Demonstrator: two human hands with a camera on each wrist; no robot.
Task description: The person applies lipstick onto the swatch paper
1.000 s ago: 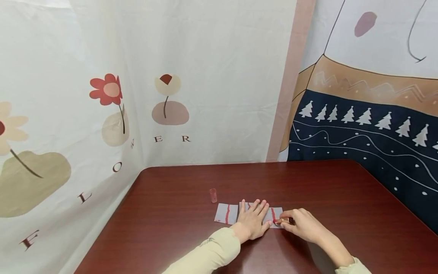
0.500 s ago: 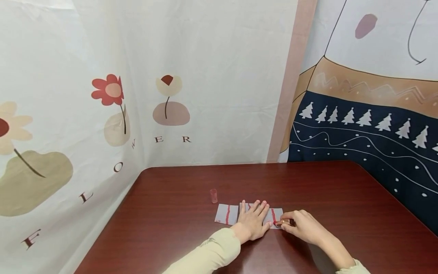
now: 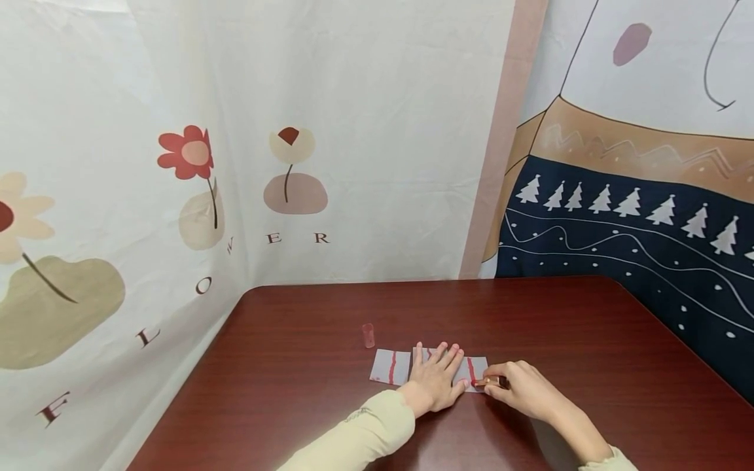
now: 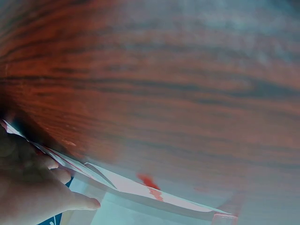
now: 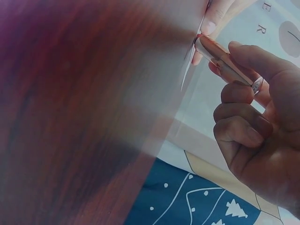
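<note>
My left hand [image 3: 434,383] presses flat, fingers spread, over the middle paper [image 3: 421,354] and the near edge of the right paper [image 3: 480,364]. Both are white with a red streak; the hand hides most of the middle one. In the right hand [image 3: 527,389] is a shiny rose-gold lipstick [image 5: 225,63], pinched between thumb and fingers. Its red tip meets the lower part of the right paper, beside the streak. The left paper [image 3: 383,364], also red-streaked, lies untouched. In the left wrist view, my left hand [image 4: 42,192] shows only partly.
A clear pinkish cap-like tube [image 3: 368,335] is on the brown table [image 3: 294,392], behind the left paper. Fabric hangings with flowers [image 3: 194,153] and white trees [image 3: 629,203] enclose the table at the back and sides.
The right hand's grip on the lipstick has shifted slightly, showing more of its dark end than one second ago. My left hand and the papers have stayed in place.
</note>
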